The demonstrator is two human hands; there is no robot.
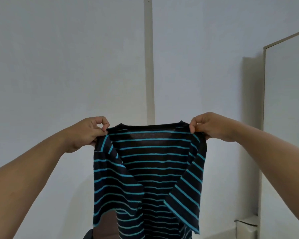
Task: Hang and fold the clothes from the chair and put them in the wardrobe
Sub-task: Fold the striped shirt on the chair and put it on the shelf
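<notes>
A black T-shirt with thin turquoise stripes hangs spread out in the air in front of me, neckline up. My left hand pinches its left shoulder seam. My right hand pinches the right shoulder seam at the same height. Both short sleeves droop forward over the body of the shirt. Its hem runs out of the bottom of the view. Below the shirt a dark chair back shows partly, mostly hidden by the cloth.
A pale wall fills the background, with a vertical white strip running down its middle. A tall white panel with a light frame stands at the right. A small white box sits low on the right.
</notes>
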